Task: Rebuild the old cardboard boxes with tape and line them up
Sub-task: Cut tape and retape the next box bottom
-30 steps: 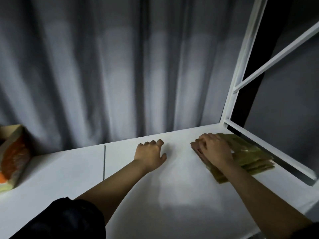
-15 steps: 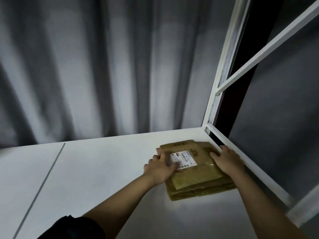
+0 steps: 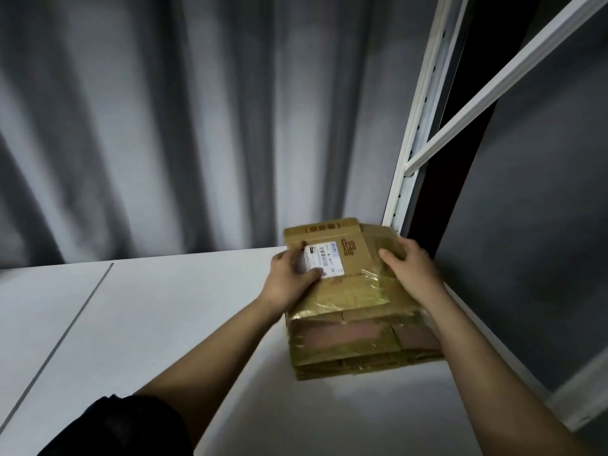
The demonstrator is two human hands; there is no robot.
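A stack of flattened cardboard boxes (image 3: 355,340) lies at the right side of the white table (image 3: 148,324), wrapped in old shiny tape. The top flattened box (image 3: 348,258) carries a white shipping label and is tilted up at its far end. My left hand (image 3: 289,281) grips its left edge, thumb on the label. My right hand (image 3: 411,271) holds its right edge with curled fingers.
A grey curtain (image 3: 181,126) hangs behind the table. A white metal shelf frame (image 3: 418,133) stands at the right, with a diagonal bar and a low rail along the table's right edge. A seam (image 3: 79,311) runs through the tabletop at the left.
My left hand moved from the bare table onto the stack. Both hands took the top flattened box by its sides and lifted its far end. The view swung right.
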